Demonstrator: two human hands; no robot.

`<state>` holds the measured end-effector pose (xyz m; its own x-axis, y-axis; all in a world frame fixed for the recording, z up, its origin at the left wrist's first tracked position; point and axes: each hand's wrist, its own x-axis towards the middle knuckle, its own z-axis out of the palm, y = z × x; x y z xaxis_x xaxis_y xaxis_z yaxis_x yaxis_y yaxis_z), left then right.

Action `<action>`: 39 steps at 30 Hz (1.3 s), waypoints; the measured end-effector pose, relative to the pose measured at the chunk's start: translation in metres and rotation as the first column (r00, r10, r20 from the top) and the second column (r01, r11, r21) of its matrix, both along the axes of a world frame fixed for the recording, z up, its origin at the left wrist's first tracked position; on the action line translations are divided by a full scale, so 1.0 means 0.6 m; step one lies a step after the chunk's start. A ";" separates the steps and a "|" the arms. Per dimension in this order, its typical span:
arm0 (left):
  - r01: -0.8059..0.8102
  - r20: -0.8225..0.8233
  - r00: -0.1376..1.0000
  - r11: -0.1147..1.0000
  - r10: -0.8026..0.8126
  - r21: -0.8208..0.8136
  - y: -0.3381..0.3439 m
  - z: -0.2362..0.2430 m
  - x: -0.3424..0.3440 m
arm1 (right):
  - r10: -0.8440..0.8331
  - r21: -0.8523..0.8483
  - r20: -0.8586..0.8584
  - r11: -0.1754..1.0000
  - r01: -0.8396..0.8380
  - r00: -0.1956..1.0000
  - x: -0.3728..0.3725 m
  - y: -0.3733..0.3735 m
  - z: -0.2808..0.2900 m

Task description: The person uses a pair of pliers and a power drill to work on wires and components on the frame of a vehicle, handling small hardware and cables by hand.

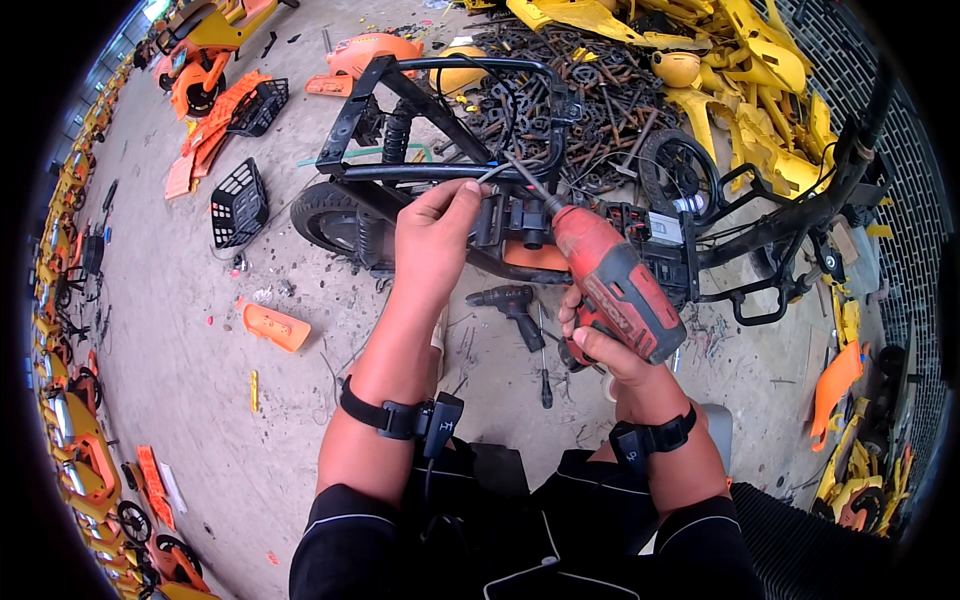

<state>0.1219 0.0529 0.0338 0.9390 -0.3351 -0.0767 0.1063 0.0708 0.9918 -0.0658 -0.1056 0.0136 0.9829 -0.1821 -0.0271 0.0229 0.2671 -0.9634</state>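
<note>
In my right hand (622,352) is a red and black cordless impact driver (612,262), its long bit angled up and left toward the black frame (420,172) of a stripped two-wheeler. My left hand (436,228) is closed in a pinch beside the bit's tip, at the frame's upper tube. A thin grey piece shows at its fingertips; its kind I cannot make out. Below the frame, a dark cordless drill (512,302) lies on the floor, with a screwdriver (546,388) nearby. An orange panel (535,256) shows low inside the frame.
Behind the frame lies a heap of rusty metal parts (600,120), with yellow body panels (755,110) piled to its right. A black basket (238,204) and an orange curved panel (276,327) are on the floor at left. Yellow and orange vehicles (90,470) line the far left.
</note>
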 end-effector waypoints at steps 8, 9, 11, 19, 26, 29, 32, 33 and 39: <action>-0.021 0.050 0.999 1.000 0.021 -0.012 -0.003 -0.006 0.001 | 0.026 -0.009 -0.004 1.000 -0.027 1.000 0.000 -0.009 -0.007; -0.026 0.061 0.998 1.000 0.026 -0.015 -0.004 -0.008 0.001 | 0.025 -0.011 -0.009 1.000 -0.025 1.000 -0.001 -0.008 -0.005; -0.033 0.084 0.996 0.999 0.035 -0.024 -0.005 -0.013 0.002 | 0.012 -0.023 -0.013 1.000 -0.012 1.000 -0.002 -0.008 -0.008; -0.001 0.037 0.999 1.000 0.001 -0.017 -0.001 -0.003 -0.004 | 0.038 -0.100 -0.028 0.994 -0.041 0.999 -0.005 -0.007 0.001; 0.011 0.106 0.994 1.000 -0.013 0.020 -0.002 -0.004 -0.007 | 0.162 -0.388 0.031 0.911 -0.137 0.986 -0.002 -0.011 -0.005; -0.006 0.091 0.996 1.000 0.005 0.012 -0.002 -0.006 -0.011 | 0.153 -0.212 -0.003 0.966 -0.150 0.988 -0.004 -0.004 0.008; -0.016 0.074 0.997 0.999 0.019 -0.045 -0.002 -0.014 -0.011 | 0.099 0.040 0.065 0.994 -0.101 0.993 -0.001 0.006 0.010; -0.003 0.083 0.997 0.999 0.006 -0.035 -0.004 -0.013 -0.013 | 0.069 0.106 0.106 0.991 -0.080 0.992 -0.001 0.006 0.008; 0.044 0.082 0.996 0.999 -0.044 0.004 -0.001 -0.005 -0.028 | -0.037 0.259 0.089 0.966 0.013 0.995 0.004 -0.008 -0.006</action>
